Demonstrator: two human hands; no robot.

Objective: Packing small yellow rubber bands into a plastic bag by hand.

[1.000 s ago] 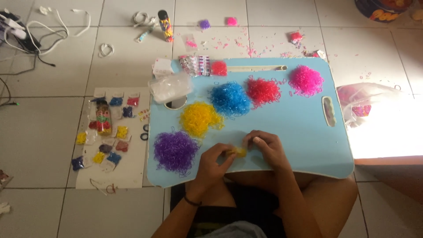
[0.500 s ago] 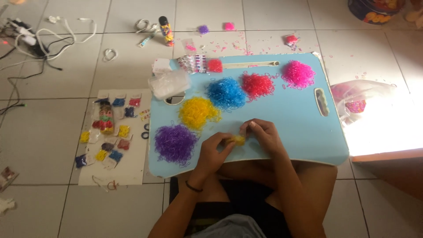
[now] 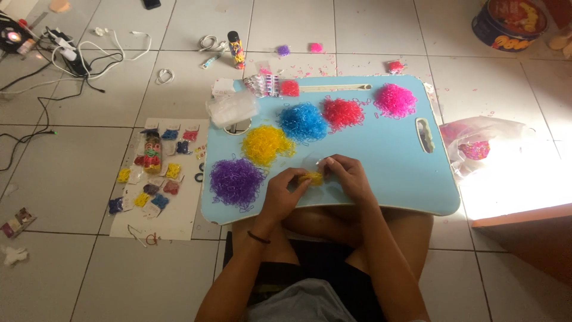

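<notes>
Far out to the left of the left hand, a sheet of white paper [image 3: 179,220] lies on the tiled floor [image 3: 77,262], covered with small packets of coloured bands [image 3: 149,173]. Beyond it, further left and up, a tangle of white and black cables [image 3: 65,59] spreads over the tiles.

Just left of the left hand, on the light blue lap table [image 3: 393,173], sits a purple heap of bands [image 3: 236,182]. Up and a little left of that hand lies a yellow heap [image 3: 266,145], and past it, at the table's far left corner, a crumpled clear plastic bag [image 3: 232,108].

The left hand [image 3: 285,194] rests near the table's near edge, fingers curled in and pinched on a small clump of yellow bands [image 3: 311,178]. A dark band circles its wrist. The clump lies between the two hands, touching both, just above the table surface.

The right hand [image 3: 348,176] meets the left at the clump, its fingers bent narrow and closed on the same yellow bands from the other side.

Straight ahead of the hands are a blue heap [image 3: 302,121], then a red heap [image 3: 343,112], and further right a pink heap [image 3: 394,100]. Right of the right hand, the table has a slot handle [image 3: 423,135]. Beyond the table's right edge, a clear bag with pink bands [image 3: 476,146] lies on the floor in bright light, and well beyond that, a round tin [image 3: 509,22] stands at the far right.
</notes>
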